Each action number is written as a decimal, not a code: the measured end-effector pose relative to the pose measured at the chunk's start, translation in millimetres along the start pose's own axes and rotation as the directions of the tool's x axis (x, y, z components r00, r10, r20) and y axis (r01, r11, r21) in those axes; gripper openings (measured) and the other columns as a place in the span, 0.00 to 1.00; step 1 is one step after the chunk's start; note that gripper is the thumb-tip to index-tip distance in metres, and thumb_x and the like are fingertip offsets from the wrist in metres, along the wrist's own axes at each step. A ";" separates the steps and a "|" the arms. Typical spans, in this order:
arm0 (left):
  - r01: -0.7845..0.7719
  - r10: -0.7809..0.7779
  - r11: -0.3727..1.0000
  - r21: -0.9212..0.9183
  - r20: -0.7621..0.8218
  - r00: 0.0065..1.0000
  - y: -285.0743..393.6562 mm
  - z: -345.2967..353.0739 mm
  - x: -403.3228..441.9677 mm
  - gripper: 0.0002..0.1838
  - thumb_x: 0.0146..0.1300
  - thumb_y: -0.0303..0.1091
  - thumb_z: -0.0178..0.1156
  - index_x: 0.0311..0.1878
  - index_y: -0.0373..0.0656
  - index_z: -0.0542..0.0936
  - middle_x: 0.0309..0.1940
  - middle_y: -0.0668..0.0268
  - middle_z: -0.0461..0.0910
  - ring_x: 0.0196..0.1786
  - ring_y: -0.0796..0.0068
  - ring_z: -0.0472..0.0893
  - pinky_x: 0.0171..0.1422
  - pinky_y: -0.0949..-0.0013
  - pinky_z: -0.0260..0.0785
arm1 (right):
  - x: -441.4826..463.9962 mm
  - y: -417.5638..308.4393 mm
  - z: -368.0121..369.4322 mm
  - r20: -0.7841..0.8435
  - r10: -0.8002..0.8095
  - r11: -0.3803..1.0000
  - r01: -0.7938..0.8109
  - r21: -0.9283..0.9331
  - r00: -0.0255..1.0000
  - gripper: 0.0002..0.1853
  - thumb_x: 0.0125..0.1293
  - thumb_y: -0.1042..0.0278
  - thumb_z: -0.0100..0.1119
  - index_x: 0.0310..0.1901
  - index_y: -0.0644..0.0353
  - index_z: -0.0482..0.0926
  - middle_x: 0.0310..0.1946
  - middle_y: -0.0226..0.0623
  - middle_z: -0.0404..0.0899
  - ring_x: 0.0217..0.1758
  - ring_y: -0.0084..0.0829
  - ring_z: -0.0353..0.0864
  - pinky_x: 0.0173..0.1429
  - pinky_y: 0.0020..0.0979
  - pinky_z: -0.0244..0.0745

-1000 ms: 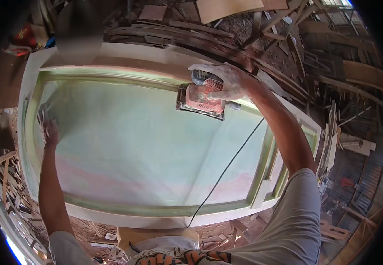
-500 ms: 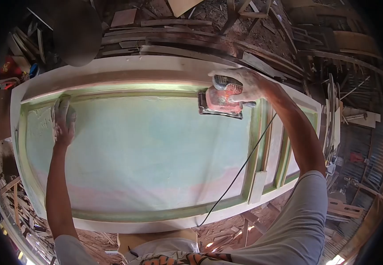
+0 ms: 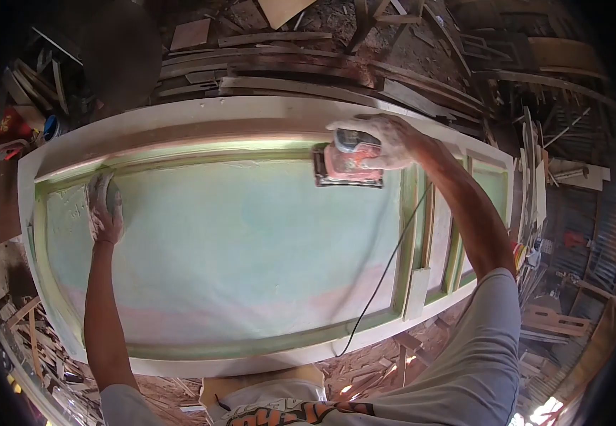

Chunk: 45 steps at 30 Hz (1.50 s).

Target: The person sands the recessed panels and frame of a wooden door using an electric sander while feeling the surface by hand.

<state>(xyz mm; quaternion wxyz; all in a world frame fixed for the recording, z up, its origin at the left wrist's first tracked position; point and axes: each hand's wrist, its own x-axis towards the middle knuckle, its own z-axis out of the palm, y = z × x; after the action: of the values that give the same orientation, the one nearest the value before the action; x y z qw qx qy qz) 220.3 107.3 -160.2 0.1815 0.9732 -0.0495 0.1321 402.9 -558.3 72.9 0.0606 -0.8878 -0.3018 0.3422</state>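
Note:
My right hand (image 3: pixel 386 138), dusty, is wrapped over a red sander (image 3: pixel 350 162) whose flat pad rests on the upper right part of a large panelled mould or door (image 3: pixel 230 241). Its recessed face is pale green with pink patches, inside a white rim. A black cable (image 3: pixel 386 273) trails from the sander down across the panel to its near edge. My left hand (image 3: pixel 105 207), also dusty, lies flat with fingers stretched at the upper left of the recess, near some rough, peeling-looking marks. It holds nothing that shows.
Long wooden boards (image 3: pixel 287 57) lie stacked behind the panel. Upright planks (image 3: pixel 532 163) lean to its right, near corrugated sheet metal (image 3: pixel 606 192). Scrap wood and shavings (image 3: pixel 379 366) cover the ground below. A short board (image 3: pixel 416 292) lies across the panel's lower right frame.
The sander has shifted slightly left with my right hand. My left hand has moved a little down and right, fingers still flat. The view has tilted slightly.

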 end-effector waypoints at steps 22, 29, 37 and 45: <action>0.105 -0.261 0.846 -0.523 -0.234 0.937 8.6 -15.1 -0.5 0.34 0.88 0.49 0.53 0.85 0.35 0.69 0.77 0.33 0.73 0.79 0.28 0.72 0.87 0.37 0.64 | 228.5 -294.9 -7.0 -0.060 -0.270 0.959 0.274 0.073 0.961 0.47 0.66 0.59 0.80 0.87 0.41 0.71 0.75 0.44 0.85 0.74 0.51 0.86 0.80 0.50 0.83; 0.293 -0.341 0.930 -0.222 -0.222 0.914 -80.8 -88.0 -102.3 0.35 0.91 0.51 0.49 0.85 0.31 0.69 0.81 0.36 0.70 0.83 0.30 0.69 0.87 0.36 0.63 | 305.9 -398.4 -17.1 -0.110 -0.381 0.925 0.380 -0.033 0.918 0.50 0.61 0.63 0.78 0.88 0.38 0.70 0.67 0.48 0.90 0.67 0.49 0.90 0.73 0.49 0.86; 0.428 -0.472 0.878 -0.214 -0.240 0.848 -112.2 -106.6 -139.5 0.42 0.91 0.60 0.44 0.89 0.31 0.63 0.84 0.38 0.67 0.85 0.31 0.67 0.91 0.34 0.56 | 391.9 -516.0 -27.0 0.007 -0.376 0.923 0.374 0.085 0.926 0.50 0.60 0.58 0.79 0.86 0.41 0.72 0.63 0.46 0.92 0.55 0.42 0.94 0.66 0.48 0.92; 0.368 -0.421 0.899 -0.239 -0.231 0.877 -115.9 -111.3 -138.4 0.44 0.90 0.62 0.44 0.90 0.31 0.61 0.84 0.37 0.67 0.86 0.31 0.65 0.92 0.31 0.52 | 431.5 -568.7 -20.0 -0.181 -0.426 0.904 0.414 -0.104 0.886 0.45 0.69 0.54 0.73 0.88 0.35 0.68 0.58 0.56 0.93 0.48 0.47 0.96 0.60 0.52 0.92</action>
<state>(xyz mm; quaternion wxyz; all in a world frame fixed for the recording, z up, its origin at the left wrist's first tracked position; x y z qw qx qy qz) 77.5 262.5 -137.6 0.3009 0.9128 0.1642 0.2218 386.4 153.7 20.3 0.1355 -0.8326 -0.4896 0.2205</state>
